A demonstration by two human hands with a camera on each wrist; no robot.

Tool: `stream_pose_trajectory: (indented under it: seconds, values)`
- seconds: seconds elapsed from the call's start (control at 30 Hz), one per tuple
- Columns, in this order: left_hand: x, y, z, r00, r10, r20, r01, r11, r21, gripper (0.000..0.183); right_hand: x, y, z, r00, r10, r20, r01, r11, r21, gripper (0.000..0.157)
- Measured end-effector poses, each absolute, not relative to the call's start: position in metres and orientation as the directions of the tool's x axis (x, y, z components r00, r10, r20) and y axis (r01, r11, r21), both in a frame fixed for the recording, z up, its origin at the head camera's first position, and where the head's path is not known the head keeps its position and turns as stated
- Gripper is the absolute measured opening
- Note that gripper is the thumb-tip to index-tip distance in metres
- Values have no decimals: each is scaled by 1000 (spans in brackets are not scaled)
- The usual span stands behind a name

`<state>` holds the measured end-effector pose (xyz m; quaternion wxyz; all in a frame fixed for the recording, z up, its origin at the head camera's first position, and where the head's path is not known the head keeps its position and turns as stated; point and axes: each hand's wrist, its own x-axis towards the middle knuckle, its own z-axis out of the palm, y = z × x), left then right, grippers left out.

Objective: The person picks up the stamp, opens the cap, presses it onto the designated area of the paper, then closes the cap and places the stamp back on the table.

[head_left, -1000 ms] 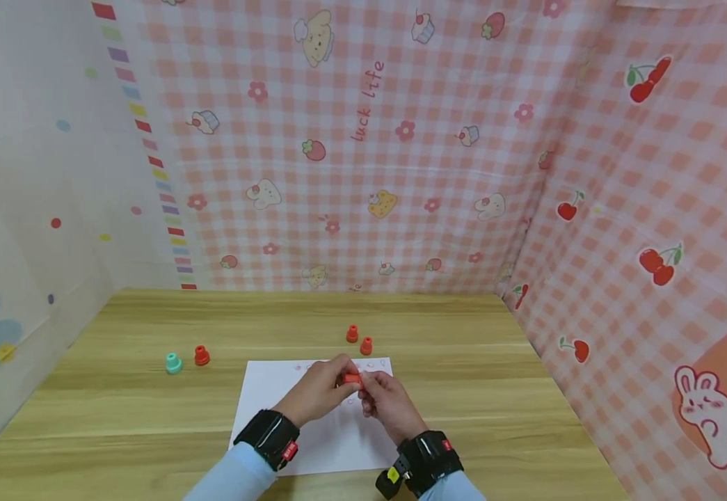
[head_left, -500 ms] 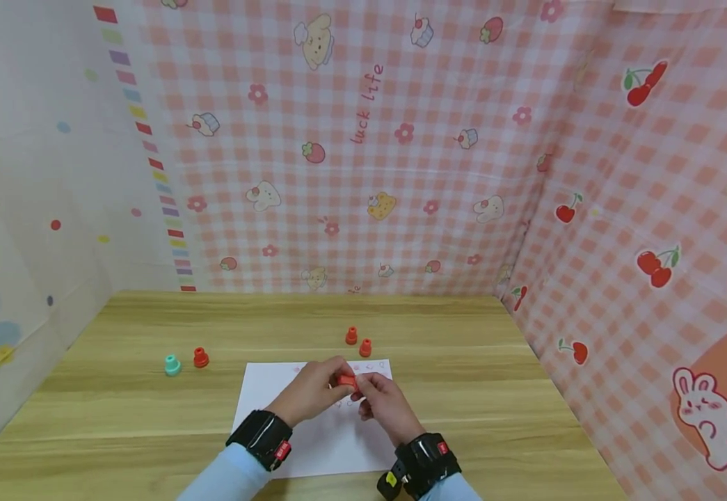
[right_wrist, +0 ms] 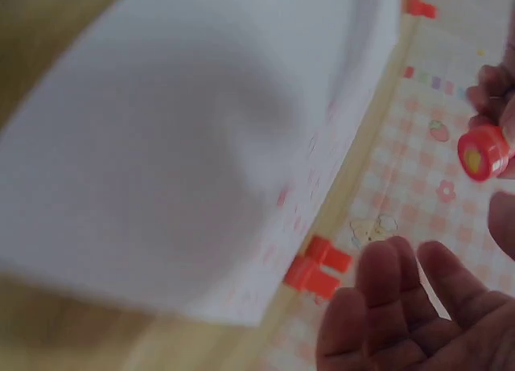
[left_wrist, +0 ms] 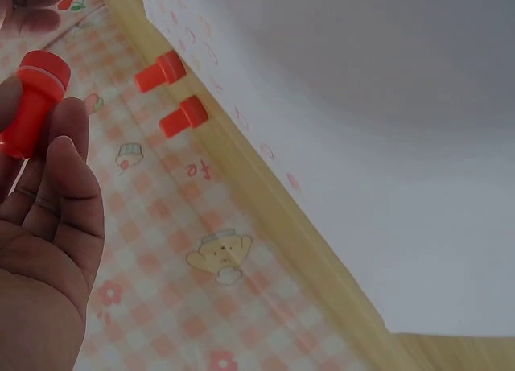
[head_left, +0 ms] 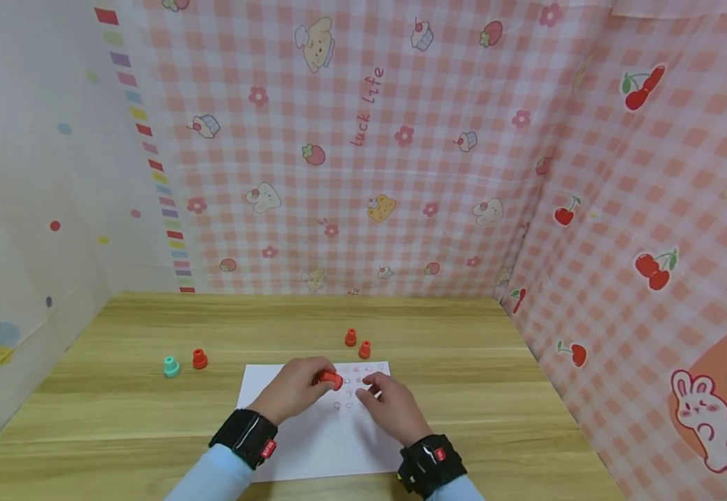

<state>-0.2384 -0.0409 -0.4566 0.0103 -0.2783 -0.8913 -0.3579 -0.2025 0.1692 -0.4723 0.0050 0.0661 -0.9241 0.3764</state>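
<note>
My left hand (head_left: 294, 388) holds a red toy stamp (head_left: 332, 380) between thumb and fingers over the white paper (head_left: 328, 449). In the left wrist view the stamp (left_wrist: 34, 105) shows a wider cap end tilted upward, with a pale line round it. The right wrist view shows the round end of this stamp (right_wrist: 483, 154), with a yellow patch on it. My right hand (head_left: 394, 410) is just to the right, apart from the stamp, its fingers loosely bent around nothing. Small red and pink printed marks (head_left: 359, 380) cover the paper's upper right part.
Behind the paper stand two red stamps (head_left: 350, 337), close together. Farther left on the wooden table (head_left: 119, 424) are a teal stamp (head_left: 172, 367) and another red stamp (head_left: 200, 359). A checked cloth (head_left: 338, 229) hangs along the back and right side.
Both hands were at the stamp earlier. My right hand has let go of it and come apart, while my left hand has carried the stamp a little to the left.
</note>
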Motion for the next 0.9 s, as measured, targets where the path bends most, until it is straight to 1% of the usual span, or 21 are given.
stream_pose_trajectory:
  seconds: [0.07,0.17,0.3,0.57,0.77,0.9]
  values:
    - [-239,-43,-457,-848,485,214,504,613,608,8,-202,170,-472,-986,-134,95,-165,807,-567,31]
    - [-239,-48,-457,-857,470,213,501,656,564,7,-200,171,-470,-985,-143,101,-172,894,-413,32]
    - [-239,-56,-456,-884,425,196,461,717,523,8,-197,172,-467,-987,-136,88,-156,939,-308,34]
    - [-245,-80,-454,-927,339,159,374,816,441,11,-195,173,-463,-989,-138,46,-145,967,-209,37]
    - [-247,-106,-453,-947,300,114,320,859,399,16,-194,174,-465,-987,-162,13,-162,967,-197,41]
    - [-247,-123,-454,-958,274,86,285,865,414,18,-193,174,-465,-986,-168,6,-166,966,-196,42]
